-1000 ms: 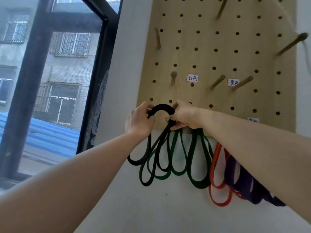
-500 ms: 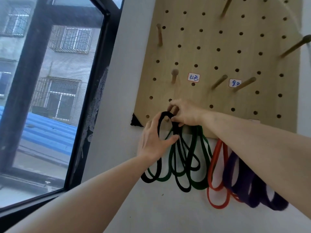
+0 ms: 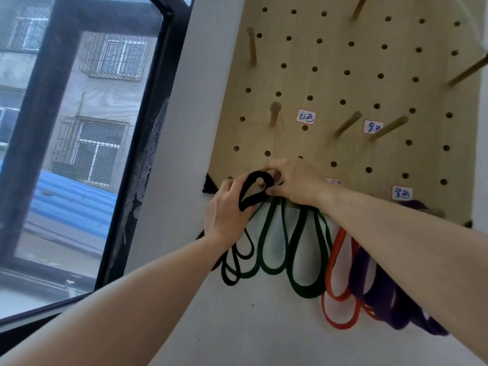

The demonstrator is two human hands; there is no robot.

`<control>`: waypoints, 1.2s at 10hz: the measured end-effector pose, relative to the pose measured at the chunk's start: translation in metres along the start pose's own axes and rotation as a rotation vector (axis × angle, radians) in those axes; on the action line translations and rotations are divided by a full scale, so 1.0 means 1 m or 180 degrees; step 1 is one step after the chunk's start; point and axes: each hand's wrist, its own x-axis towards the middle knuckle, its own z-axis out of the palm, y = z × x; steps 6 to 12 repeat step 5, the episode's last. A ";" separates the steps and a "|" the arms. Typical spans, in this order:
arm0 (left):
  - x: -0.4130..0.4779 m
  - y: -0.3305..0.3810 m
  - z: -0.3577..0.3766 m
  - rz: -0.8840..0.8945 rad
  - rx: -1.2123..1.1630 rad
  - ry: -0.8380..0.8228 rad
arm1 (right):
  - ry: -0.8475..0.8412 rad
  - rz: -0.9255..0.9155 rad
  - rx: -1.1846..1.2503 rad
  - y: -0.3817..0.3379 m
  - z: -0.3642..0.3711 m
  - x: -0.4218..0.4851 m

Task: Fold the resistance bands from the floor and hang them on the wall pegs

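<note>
Black band (image 3: 245,188) folded, top loop going over low peg (image 3: 261,183) at pegboard (image 3: 343,88) bottom edge. Left hand (image 3: 227,212) grips loop; right hand (image 3: 295,180) pinches its top. Green band (image 3: 306,291), orange band (image 3: 330,262), purple band (image 3: 390,307) already hung. Floor unseen; remainder unknown.

The single head-worn camera faced the pegboard (image 3: 327,83) from close by, looking forward. It seemed tilted slightly sideways.

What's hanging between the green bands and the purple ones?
An orange rubber resistance band, looped, hangs between the dark green rubber bands and the purple rubber bands; the head view shows it.
</note>
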 end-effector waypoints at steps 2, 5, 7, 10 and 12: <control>0.016 -0.012 0.005 0.0256 0.0268 -0.0186 | 0.0378 0.0334 -0.0462 0.010 0.021 0.007; -0.011 -0.026 0.005 0.0039 -0.0145 -0.0921 | -0.0134 0.0389 0.0122 0.006 0.011 -0.004; -0.011 -0.026 0.005 0.0039 -0.0145 -0.0921 | -0.0134 0.0389 0.0122 0.006 0.011 -0.004; -0.011 -0.026 0.005 0.0039 -0.0145 -0.0921 | -0.0134 0.0389 0.0122 0.006 0.011 -0.004; -0.011 -0.026 0.005 0.0039 -0.0145 -0.0921 | -0.0134 0.0389 0.0122 0.006 0.011 -0.004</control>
